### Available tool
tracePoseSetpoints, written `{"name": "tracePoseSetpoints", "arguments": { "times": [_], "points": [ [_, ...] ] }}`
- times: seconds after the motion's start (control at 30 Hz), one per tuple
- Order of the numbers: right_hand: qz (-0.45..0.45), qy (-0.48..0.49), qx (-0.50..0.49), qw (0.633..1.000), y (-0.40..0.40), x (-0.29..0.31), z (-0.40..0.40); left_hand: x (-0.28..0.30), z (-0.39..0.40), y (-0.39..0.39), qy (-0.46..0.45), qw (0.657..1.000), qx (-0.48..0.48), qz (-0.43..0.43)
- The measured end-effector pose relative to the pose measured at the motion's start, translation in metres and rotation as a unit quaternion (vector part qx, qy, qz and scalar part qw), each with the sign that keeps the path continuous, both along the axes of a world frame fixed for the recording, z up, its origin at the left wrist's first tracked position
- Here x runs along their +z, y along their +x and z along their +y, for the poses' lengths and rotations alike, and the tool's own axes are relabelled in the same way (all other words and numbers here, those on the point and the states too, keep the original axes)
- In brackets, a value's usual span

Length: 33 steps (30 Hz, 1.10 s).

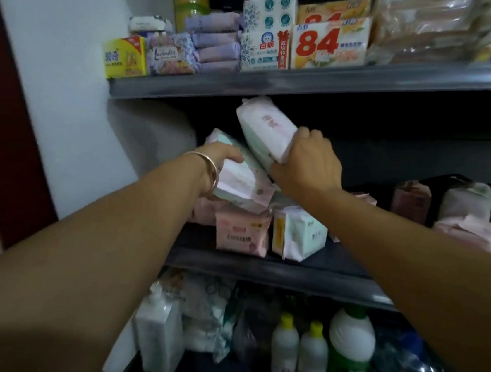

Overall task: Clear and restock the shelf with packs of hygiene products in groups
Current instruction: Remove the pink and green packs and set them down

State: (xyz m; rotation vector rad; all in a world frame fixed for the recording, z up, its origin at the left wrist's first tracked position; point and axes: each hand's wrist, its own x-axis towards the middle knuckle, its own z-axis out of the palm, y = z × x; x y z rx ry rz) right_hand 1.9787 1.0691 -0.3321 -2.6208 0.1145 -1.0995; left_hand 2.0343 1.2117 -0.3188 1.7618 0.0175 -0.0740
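My left hand [216,164], with a bangle on the wrist, grips a pink and mint pack [238,182] lying tilted on a heap of packs at the left of the middle shelf [259,268]. Just above it, my right hand [308,159] grips a second pink and mint pack [264,130], lifted and slanted under the upper shelf. Below the two stand a pink pack [240,234] and a mint pack with a yellow end [297,234]. More pink packs [465,232] sit at the right of the same shelf.
The upper shelf [279,88] carries soap boxes marked 84 [327,46], purple packs [217,42] and a yellow box [125,57]. On the bottom shelf stand white bottles with yellow caps [297,363], a green-labelled bottle [348,362] and a pump bottle [158,335]. A white wall [67,73] closes the left side.
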Motion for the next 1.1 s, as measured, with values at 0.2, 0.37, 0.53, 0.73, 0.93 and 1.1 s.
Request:
{"name": "tracePoseSetpoints", "arguments": {
  "times": [0.2, 0.37, 0.53, 0.73, 0.93, 1.1],
  "points": [
    [0.018, -0.005, 0.03, 0.999, -0.074, -0.036, 0.02, -0.037, 0.021, -0.08, -0.024, 0.999, 0.012, 0.035],
    [0.074, 0.03, 0.09, 0.993, -0.12, -0.111, 0.043, -0.117, 0.055, -0.136, -0.027, 0.992, 0.081, 0.095],
    [0.193, 0.063, 0.13, 0.971, -0.131, -0.202, 0.075, -0.203, 0.086, -0.171, -0.011, 0.973, 0.125, 0.195],
    [0.329, 0.071, 0.179, 0.924, -0.119, -0.315, 0.129, -0.34, 0.141, -0.176, -0.035, 0.935, 0.228, 0.27],
    [0.436, 0.026, 0.226, 0.871, -0.112, -0.427, 0.189, -0.524, 0.203, -0.164, -0.031, 0.857, 0.383, 0.342],
    [0.478, 0.012, 0.245, 0.843, -0.105, -0.491, 0.22, -0.553, 0.202, -0.183, 0.091, 0.831, 0.392, 0.385]
  ]
}}
